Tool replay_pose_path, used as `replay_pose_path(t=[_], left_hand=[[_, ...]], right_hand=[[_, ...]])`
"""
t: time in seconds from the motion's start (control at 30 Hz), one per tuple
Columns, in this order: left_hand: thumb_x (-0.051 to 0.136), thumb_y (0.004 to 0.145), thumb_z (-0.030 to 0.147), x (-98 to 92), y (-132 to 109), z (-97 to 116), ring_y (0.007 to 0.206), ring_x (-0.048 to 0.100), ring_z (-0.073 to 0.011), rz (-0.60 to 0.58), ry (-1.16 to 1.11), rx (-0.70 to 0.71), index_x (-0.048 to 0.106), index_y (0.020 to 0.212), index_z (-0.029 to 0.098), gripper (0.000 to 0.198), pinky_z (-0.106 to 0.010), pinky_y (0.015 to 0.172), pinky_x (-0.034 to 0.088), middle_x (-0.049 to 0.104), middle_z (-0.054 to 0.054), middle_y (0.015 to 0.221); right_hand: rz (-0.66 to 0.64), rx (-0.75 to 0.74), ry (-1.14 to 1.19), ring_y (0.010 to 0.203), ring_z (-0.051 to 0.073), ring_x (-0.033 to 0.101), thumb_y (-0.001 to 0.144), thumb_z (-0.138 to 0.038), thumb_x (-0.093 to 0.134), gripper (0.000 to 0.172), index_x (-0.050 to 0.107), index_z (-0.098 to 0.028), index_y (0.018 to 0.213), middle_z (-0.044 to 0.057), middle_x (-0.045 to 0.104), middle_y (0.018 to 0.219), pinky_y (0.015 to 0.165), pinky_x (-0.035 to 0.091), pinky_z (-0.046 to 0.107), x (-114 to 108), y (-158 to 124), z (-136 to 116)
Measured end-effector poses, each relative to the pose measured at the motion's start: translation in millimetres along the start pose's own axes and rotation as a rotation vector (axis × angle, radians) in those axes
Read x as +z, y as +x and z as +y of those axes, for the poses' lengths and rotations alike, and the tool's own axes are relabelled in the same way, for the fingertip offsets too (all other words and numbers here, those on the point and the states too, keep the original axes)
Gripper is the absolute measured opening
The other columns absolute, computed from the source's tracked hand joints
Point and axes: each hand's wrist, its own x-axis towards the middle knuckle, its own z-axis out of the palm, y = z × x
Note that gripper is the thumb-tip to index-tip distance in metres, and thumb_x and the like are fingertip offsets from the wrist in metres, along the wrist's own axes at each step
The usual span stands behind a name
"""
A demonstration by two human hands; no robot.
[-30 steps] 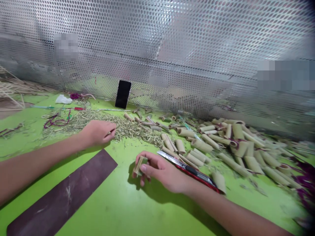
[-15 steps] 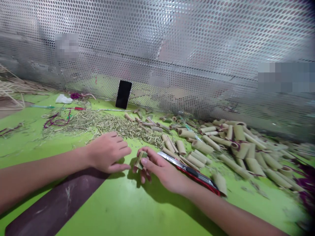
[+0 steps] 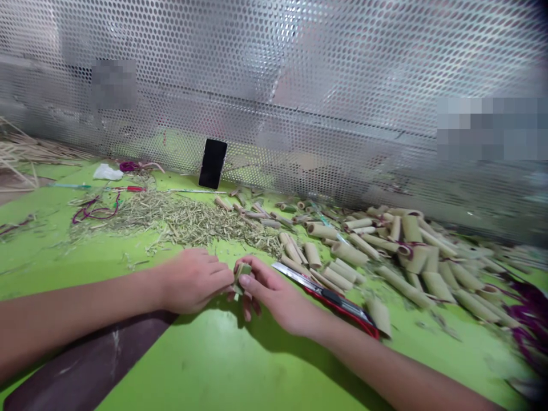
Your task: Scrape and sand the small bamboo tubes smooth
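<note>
1. Two hands met over the work. Right hand (image 3: 280, 297) had a small bamboo piece (image 3: 242, 277) pinched between thumb and fingers, just above the table, with the remaining fingers curled loosely underneath.
2. Left hand (image 3: 194, 282) came in at 9 o'clock from that piece, fingers curled and bunched together, fingertips right up against its near side. Honestly couldn't tell if they were gripping it or anything else, since the back of the hand hid them.
3. All clock positions from here on went off that piece, btw. Between 3 and 4 o'clock, a red-and-black utility knife (image 3: 325, 295) lay just beyond the right hand, blade out, tip nearest the fingers. One cut tube (image 3: 379, 317) sat beside its handle end.
4. Over at 8 o'clock, a dark flat strip (image 3: 98, 359) ran partly under the left forearm, on the bright green table (image 3: 205, 371).
5. Between 10 and 11, a messy spread of shavings (image 3: 192, 220). Near 3, a big heap of bamboo tubes (image 3: 415, 257).
6. Farther out: purple string (image 3: 97, 214) between 9 and 10, a crumpled white thing (image 3: 107, 172) around 10, and a black-screened phone (image 3: 213, 164) between 11 and 12, propped against a perforated metal sheet (image 3: 257, 74).
</note>
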Motion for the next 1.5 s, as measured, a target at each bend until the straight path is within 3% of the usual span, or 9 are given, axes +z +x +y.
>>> replay_pose_path(t=[0.17,0.53,0.73,0.8,0.9,1.07,1.23,1.33,1.5], left_hand=[[0.04,0.101,0.02,-1.4,0.2,-0.5,0.057,0.054,-0.0165,-0.043,-0.038,-0.043,0.054,0.083,0.019,0.023,-0.029,0.057,0.037,0.064,-0.001,0.071],[0.047,0.087,0.012,3.7,-0.8,-9.8,0.052,0.048,-0.0133,0.138,-0.057,0.011,0.052,0.069,0.02,0.02,-0.027,0.052,0.033,0.055,0.002,0.057],[0.045,0.088,0.019,-15.7,-22.2,-81.6,0.042,0.047,-0.0132,-0.025,0.034,-0.569,0.05,0.062,0.02,0.027,-0.023,0.042,0.028,0.054,0.0,0.05],[0.042,0.093,0.025,-18.6,-25.8,-89.1,0.041,0.047,-0.0141,-0.108,0.107,-0.594,0.054,0.062,0.019,0.033,-0.023,0.042,0.027,0.056,-0.002,0.05],[0.039,0.097,0.028,-15.9,-21.9,-76.6,0.046,0.05,-0.015,-0.159,0.197,-0.467,0.056,0.06,0.018,0.042,-0.024,0.046,0.028,0.06,-0.003,0.054],[0.054,0.086,0.021,-14.2,-7.3,-38.0,0.059,0.057,-0.0167,-0.107,0.27,-0.417,0.063,0.084,0.017,0.01,-0.026,0.051,0.032,0.067,-0.004,0.075],[0.052,0.096,0.024,-19.2,0.9,-8.7,0.08,0.066,-0.0156,-0.062,-0.284,-0.272,0.063,0.117,0.02,0.024,-0.026,0.067,0.049,0.071,-0.004,0.105],[0.062,0.096,0.025,-17.6,3.4,0.8,0.086,0.067,-0.0146,0.044,-0.552,-0.303,0.07,0.109,0.02,0.016,-0.025,0.075,0.053,0.072,-0.003,0.105],[0.077,0.087,0.021,-10.7,3.8,3.2,0.073,0.067,-0.0113,0.191,-0.756,-0.447,0.078,0.092,0.02,0.005,-0.019,0.062,0.05,0.076,0.0,0.087]], right_hand=[[0.038,0.026,-0.002,0.061,0.013,0.061,0.094,-0.069,0.055,0.05,0.048,-0.022,0.109,-0.002,0.062,0.081,0.056,0.043,0.029,1.2,0.0,1.5],[-0.004,0.032,0.012,0.058,0.011,0.058,0.093,-0.068,0.057,0.05,0.052,-0.02,0.103,-0.001,0.063,0.082,0.056,0.048,0.029,5.1,1.2,-2.0],[-0.062,0.083,-0.041,0.08,0.019,0.065,0.096,-0.063,0.056,0.045,0.058,-0.02,0.108,0.005,0.069,0.092,0.072,0.055,0.038,2.5,-11.0,-1.7],[-0.037,0.053,-0.034,0.076,0.017,0.063,0.097,-0.062,0.056,0.043,0.057,-0.021,0.107,0.004,0.069,0.091,0.071,0.053,0.037,3.9,-11.6,-2.1],[0.028,0.03,-0.01,0.071,0.015,0.059,0.094,-0.061,0.061,0.041,0.055,-0.022,0.103,0.001,0.066,0.086,0.067,0.05,0.035,8.0,-9.5,-3.8],[0.104,0.02,-0.006,0.07,0.015,0.056,0.09,-0.063,0.065,0.044,0.056,-0.021,0.099,-0.002,0.06,0.08,0.066,0.048,0.032,14.9,-8.2,-7.6],[0.085,0.017,0.012,0.067,0.015,0.053,0.086,-0.063,0.07,0.046,0.057,-0.021,0.098,-0.003,0.056,0.075,0.063,0.045,0.031,15.7,-7.4,-5.0],[0.081,0.017,-0.004,0.066,0.015,0.052,0.085,-0.062,0.072,0.045,0.058,-0.021,0.097,-0.004,0.054,0.072,0.062,0.042,0.031,15.3,-7.0,-3.2],[0.121,0.026,-0.097,0.063,0.015,0.051,0.085,-0.061,0.073,0.043,0.06,-0.022,0.097,-0.005,0.052,0.066,0.059,0.038,0.03,15.6,-7.5,-4.7]])
